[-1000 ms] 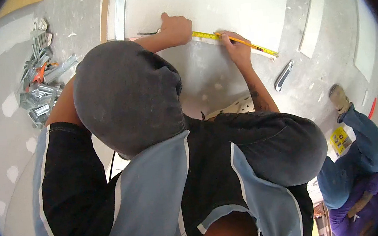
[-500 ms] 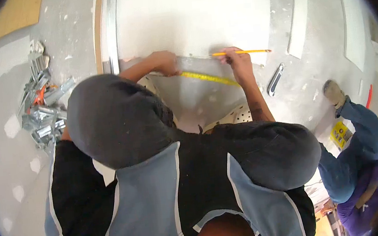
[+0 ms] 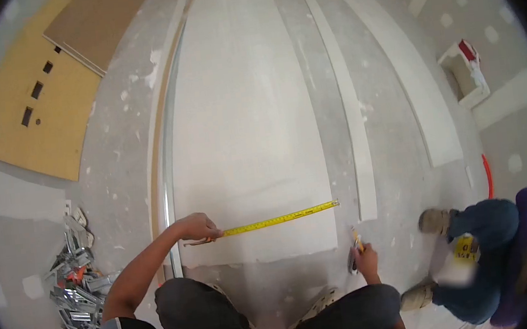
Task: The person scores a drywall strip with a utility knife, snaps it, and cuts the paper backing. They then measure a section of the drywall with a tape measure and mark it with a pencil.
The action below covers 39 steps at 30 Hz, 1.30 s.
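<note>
My left hand (image 3: 197,227) is closed on a tape measure's yellow blade (image 3: 279,219), which stretches rightward across the white board (image 3: 247,134) near its lower edge. The blade's metal end reaches just past the board's right edge, and a dark strip pokes out to the left under my fingers. Over the floor right of the board, my right hand (image 3: 368,262) is closed with a yellow pencil (image 3: 358,243) in its fingers. A utility knife (image 3: 351,262) lies right at those fingertips, partly covered by them.
A metal track (image 3: 170,219) runs along the board's left side. White strips (image 3: 353,129) lie to the right. Metal pieces (image 3: 77,287) are heaped at the left, below a yellow wooden panel (image 3: 34,118). Another person (image 3: 489,237) crouches at the right, near a white box (image 3: 463,76).
My view has lifted and shows more of the board. The tape now lies across the board rather than below it. My right hand has moved from the board's lower edge to the utility knife.
</note>
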Tool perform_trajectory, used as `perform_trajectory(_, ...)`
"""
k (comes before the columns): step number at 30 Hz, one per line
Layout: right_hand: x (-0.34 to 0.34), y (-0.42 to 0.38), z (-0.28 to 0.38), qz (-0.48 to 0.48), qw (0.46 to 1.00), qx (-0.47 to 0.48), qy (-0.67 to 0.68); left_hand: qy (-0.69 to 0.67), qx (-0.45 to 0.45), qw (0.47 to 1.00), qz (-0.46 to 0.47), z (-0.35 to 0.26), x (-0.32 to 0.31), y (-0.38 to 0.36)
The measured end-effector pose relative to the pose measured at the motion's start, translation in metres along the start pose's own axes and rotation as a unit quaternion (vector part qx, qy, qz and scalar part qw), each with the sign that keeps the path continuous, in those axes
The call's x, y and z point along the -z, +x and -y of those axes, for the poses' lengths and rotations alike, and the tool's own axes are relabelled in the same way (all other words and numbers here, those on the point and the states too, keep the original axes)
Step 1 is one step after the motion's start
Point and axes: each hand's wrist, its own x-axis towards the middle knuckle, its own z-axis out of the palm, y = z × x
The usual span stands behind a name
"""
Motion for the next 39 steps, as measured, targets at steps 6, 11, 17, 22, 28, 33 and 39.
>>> perform_trajectory(6,0.060,0.031,0.040,0.238,0.953,0.116,-0.147,-0.009,0.006,0.995,-0.098,-0.058,0.108,-0.131)
perform_trajectory(11,0.135,0.058,0.147,0.131,0.982,0.004,-0.140,0.078,-0.039,0.978,-0.192,0.059,0.065,-0.207)
perform_trajectory(17,0.215,0.044,0.268,0.247,0.967,0.005,0.055,0.104,0.160,0.958,-0.216,0.057,-0.077,-0.373)
perform_trajectory(22,0.320,-0.034,0.364,0.331,0.931,0.056,-0.140,-0.214,0.345,0.914,-0.013,0.015,-0.196,-0.516)
perform_trajectory(28,0.417,-0.119,0.398,0.367,0.917,-0.140,0.071,-0.352,0.368,0.854,-0.107,-0.029,-0.184,-0.609)
perform_trajectory(33,0.416,-0.143,0.393,0.258,0.916,-0.277,0.130,-0.378,0.321,0.852,-0.169,-0.008,-0.103,-0.571)
perform_trajectory(39,0.356,-0.096,0.375,0.297,0.942,-0.144,-0.056,-0.171,0.266,0.936,-0.156,0.019,0.161,-0.432)
